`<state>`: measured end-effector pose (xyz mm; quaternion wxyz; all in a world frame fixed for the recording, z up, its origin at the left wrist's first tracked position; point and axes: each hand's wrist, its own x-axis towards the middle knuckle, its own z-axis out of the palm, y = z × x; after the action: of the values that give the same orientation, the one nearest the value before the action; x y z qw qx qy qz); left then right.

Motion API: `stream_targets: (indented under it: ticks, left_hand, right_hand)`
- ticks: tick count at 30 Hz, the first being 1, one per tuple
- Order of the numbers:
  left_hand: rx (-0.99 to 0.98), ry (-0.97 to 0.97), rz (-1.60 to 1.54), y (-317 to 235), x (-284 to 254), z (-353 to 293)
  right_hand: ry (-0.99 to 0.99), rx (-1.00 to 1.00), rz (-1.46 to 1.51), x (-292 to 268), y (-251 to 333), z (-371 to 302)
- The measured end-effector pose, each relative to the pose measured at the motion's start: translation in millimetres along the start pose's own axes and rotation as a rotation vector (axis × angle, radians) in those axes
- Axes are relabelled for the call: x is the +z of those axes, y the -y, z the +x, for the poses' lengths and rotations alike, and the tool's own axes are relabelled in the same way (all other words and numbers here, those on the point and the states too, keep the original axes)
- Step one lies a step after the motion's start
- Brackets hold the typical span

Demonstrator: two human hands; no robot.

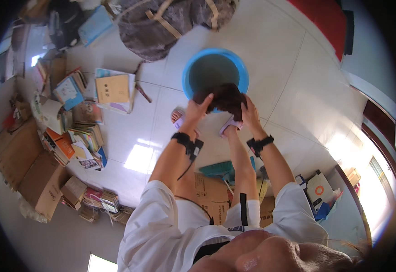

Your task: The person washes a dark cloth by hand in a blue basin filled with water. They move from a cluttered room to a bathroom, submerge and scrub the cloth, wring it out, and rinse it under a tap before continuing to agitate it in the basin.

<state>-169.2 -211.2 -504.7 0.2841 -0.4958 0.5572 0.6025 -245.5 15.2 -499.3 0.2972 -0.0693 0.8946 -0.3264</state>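
Note:
A dark brown cloth (225, 98) is bunched over the near rim of a round blue basin (189, 72) that stands on the white tiled floor. My left hand (197, 109) grips the cloth's left side. My right hand (249, 112) grips its right side. Both wrists wear black straps. Below the hands, my feet in pink slippers (229, 125) rest on the tiles. The basin's inside looks dark; I cannot tell what it holds.
A grey bag (161, 25) lies behind the basin. Stacks of books (84, 131) and cardboard boxes (30, 172) line the left. A flat cardboard box (211, 192) and small packages (318, 188) lie near my legs. A red mat (322, 18) lies far right.

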Motion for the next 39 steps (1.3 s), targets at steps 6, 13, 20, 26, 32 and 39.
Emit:
stream_targets:
  ticks: [6,13,20,26,32,39]
  left_hand:
    - [0.141,-0.293,0.438,19.3,1.2,104.5]
    - [0.454,-0.393,0.52,77.8,34.6,152.6]
    - [0.654,-0.282,1.056,74.6,62.9,173.3]
    - [0.514,-0.105,1.386,93.1,69.1,229.2]
    - [0.421,-0.047,1.248,109.5,66.9,253.6]
    - [0.484,-0.307,0.195,96.2,76.7,208.1]
  right_hand:
    - [0.108,0.295,0.325,48.9,-31.3,107.7]
    - [0.163,-0.038,-0.268,109.0,-117.9,130.6]
    - [0.106,-0.354,-0.683,135.7,-94.2,140.1]
    - [0.256,-0.273,-0.856,181.8,-126.0,169.5]
    - [0.393,-0.214,-0.781,180.8,-116.7,181.2]
    - [0.188,-0.022,-0.178,155.9,-145.3,187.4]
